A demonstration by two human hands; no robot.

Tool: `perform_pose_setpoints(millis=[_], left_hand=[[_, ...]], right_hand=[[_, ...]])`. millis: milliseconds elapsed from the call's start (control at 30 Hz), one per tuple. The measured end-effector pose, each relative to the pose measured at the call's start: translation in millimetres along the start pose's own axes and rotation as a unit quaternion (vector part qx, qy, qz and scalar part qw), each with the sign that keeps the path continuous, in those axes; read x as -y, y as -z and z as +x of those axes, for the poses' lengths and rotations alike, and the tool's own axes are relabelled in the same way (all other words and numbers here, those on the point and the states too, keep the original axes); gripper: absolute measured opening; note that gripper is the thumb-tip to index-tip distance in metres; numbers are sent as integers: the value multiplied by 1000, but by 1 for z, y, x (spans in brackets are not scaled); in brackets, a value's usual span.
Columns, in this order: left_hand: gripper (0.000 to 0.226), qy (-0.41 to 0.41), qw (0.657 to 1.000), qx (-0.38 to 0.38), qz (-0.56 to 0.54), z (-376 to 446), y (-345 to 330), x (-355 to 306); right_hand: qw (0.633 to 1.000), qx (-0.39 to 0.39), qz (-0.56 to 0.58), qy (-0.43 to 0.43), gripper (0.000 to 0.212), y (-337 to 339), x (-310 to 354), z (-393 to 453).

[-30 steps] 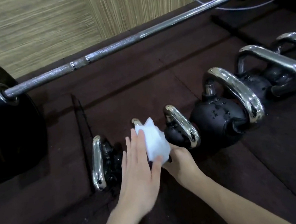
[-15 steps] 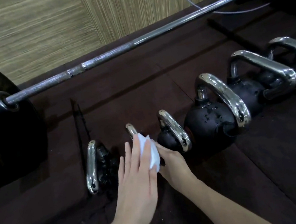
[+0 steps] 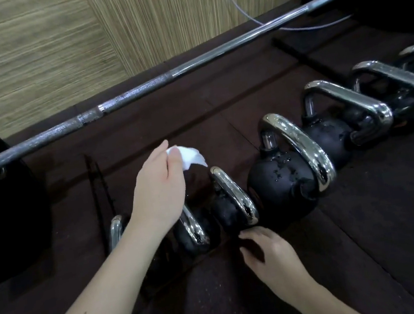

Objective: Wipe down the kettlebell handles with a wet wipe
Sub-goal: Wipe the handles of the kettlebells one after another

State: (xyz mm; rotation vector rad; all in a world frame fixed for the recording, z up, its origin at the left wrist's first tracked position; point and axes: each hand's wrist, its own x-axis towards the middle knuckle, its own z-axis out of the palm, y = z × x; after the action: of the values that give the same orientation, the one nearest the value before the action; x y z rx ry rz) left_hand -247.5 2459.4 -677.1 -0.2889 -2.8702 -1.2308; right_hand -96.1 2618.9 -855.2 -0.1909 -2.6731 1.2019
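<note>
Several black kettlebells with chrome handles stand in a row on the dark floor mat, growing larger to the right. My left hand holds a crumpled white wet wipe lifted above and behind the second small kettlebell's handle, which it partly hides. The smallest kettlebell's handle shows left of my forearm. My right hand rests low at the front base of the third kettlebell, fingers apart and holding nothing. The larger fourth kettlebell is speckled with water drops.
A long steel barbell lies behind the row, with a black plate at its left end and another at far right. A wood-grain wall and a grey cable are behind it. Bigger kettlebells continue to the right.
My left hand has lifted the wipe up and away from the second kettlebell's handle, which now shows. My right hand has let go of the wipe and dropped to the third kettlebell's base.
</note>
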Motion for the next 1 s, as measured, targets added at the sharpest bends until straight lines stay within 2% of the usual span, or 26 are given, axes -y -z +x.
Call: perform_pose_setpoints(millis=[100,167,267,367,467,533,667,800,900,1000], left_hand=[[43,-35,999,10,-25,6,-12,-12],[48,-91,991,92,27,-1,-26,-11],[48,-149,960,204,120,-22,-41,3],[54,-183,950,217,132,-28,-42,8],[61,-228,933,213,178,-20,-41,11],[53,-264,913,220,218,-17,-39,14],[40,-246,924,243,161,-9,-38,12],[43,-279,907,224,221,16,-56,18],[48,-354,855,217,310,9,-71,21],[32,-465,767,237,374,-15,-83,27]], right_hand=[[998,-56,4,1,36,11,-2,6],[997,-69,29,-2,56,15,-2,14],[998,-14,57,-18,94,18,0,26],[996,41,66,-31,112,14,0,34],[994,37,74,-66,108,13,3,39],[993,26,81,-80,102,15,7,42],[994,23,81,-71,91,18,10,46],[996,4,49,-70,88,11,3,50],[988,-29,88,-122,76,4,0,49],[979,-15,140,-149,50,4,-12,47]])
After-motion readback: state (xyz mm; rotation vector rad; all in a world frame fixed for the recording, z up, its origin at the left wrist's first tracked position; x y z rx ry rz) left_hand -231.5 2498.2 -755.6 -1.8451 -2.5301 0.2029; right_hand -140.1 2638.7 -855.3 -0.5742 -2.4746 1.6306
